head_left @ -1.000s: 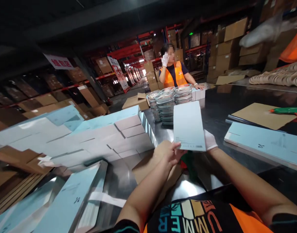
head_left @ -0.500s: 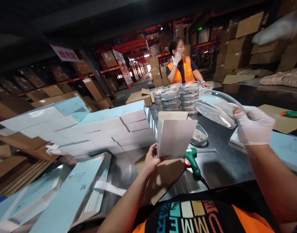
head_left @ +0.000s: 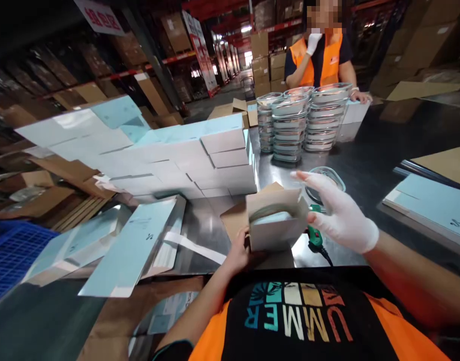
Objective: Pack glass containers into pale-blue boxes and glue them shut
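Note:
My bare left hand (head_left: 238,250) grips the lower left side of a white carton (head_left: 275,235), whose open end faces up. Inside the carton shows the curved rim of a clear glass dish (head_left: 271,214); the rest of it is hidden by the walls. My right hand (head_left: 340,215), in a white glove, is open just right of the carton, thumb and fingers apart with nothing between them. Beneath and beside that hand lies a green glue gun (head_left: 314,236), partly covered. Behind the fingers, another glass dish (head_left: 329,175) rests on the metal table (head_left: 368,195).
Stacked glass dishes (head_left: 290,133) stand at the back, near a co-worker in an orange vest (head_left: 333,60). White and light-blue cartons (head_left: 177,160) form a wall at left. Flat light-blue cartons (head_left: 433,210) lie at right. A blue crate (head_left: 15,255) sits far left.
The glass dish has gone from my right hand into the carton, and that hand has let go and opened. My left hand still holds the carton, now lower in view.

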The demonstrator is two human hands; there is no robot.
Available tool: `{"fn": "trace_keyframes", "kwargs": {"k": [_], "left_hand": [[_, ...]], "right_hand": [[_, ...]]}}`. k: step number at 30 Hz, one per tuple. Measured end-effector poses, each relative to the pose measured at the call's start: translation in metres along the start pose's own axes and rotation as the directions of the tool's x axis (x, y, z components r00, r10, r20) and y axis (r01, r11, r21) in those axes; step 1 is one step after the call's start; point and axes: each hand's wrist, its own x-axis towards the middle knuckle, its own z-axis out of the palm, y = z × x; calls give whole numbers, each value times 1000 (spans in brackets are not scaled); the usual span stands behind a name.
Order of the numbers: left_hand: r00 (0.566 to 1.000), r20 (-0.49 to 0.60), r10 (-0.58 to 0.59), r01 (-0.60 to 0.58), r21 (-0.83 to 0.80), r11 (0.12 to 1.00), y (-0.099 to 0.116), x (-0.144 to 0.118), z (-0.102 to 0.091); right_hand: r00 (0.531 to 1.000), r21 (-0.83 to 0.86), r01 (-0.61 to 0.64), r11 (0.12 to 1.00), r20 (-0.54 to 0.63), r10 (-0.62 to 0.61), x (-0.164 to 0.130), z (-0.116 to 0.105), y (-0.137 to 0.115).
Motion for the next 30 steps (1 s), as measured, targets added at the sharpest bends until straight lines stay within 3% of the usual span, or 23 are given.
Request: {"fn": "trace_keyframes", "kwargs": {"k": [2, 5, 7, 9, 12, 14, 16, 18, 20, 24, 26, 28, 30], "left_hand": [[1000, 11, -2, 2, -66, 998, -1, -3, 1], [988, -78, 135, -150, -240, 959, 6, -6, 3], [929, -216, 300, -344, -211, 915, 17, -5, 3], [857, -269, 440, -476, -83, 875, 30, -1, 4], [798, -288, 529, -537, 59, 842, 43, 3, 8], [765, -379, 520, -542, 57, 839, 43, 3, 13], [746, -448, 493, -555, -8, 832, 38, 2, 17], [766, -429, 478, -559, -78, 825, 32, 2, 18], [782, -380, 493, -568, -112, 815, 29, 3, 15], [722, -260, 641, -666, -10, 746, 33, 6, 5], [734, -185, 654, -656, 56, 752, 34, 7, 2], [761, -202, 616, -612, 92, 786, 30, 8, 0], [753, -278, 596, -589, 120, 799, 25, 10, -1]], "right_hand": [[994, 71, -67, 995, -78, 72, -29, 13, 15], [990, 47, -140, 989, -12, 141, -64, 38, 31], [988, 73, -154, 985, 33, 152, -72, 55, 33], [977, 204, -212, 956, 24, 212, -68, 72, 30], [888, 419, -413, 809, -12, 460, -50, 93, 24], [809, 479, -496, 724, -47, 586, -39, 103, 23], [763, 490, -510, 707, -121, 635, -32, 110, 26], [740, 506, -480, 717, -205, 640, -30, 113, 30], [750, 521, -436, 734, -241, 617, -32, 112, 32], [814, 482, -397, 781, -208, 542, -36, 102, 31], [840, 429, -382, 818, -206, 501, -38, 90, 32], [865, 300, -381, 875, -219, 451, -41, 73, 37], [872, 9, -468, 884, -156, 463, -45, 54, 48]]}}
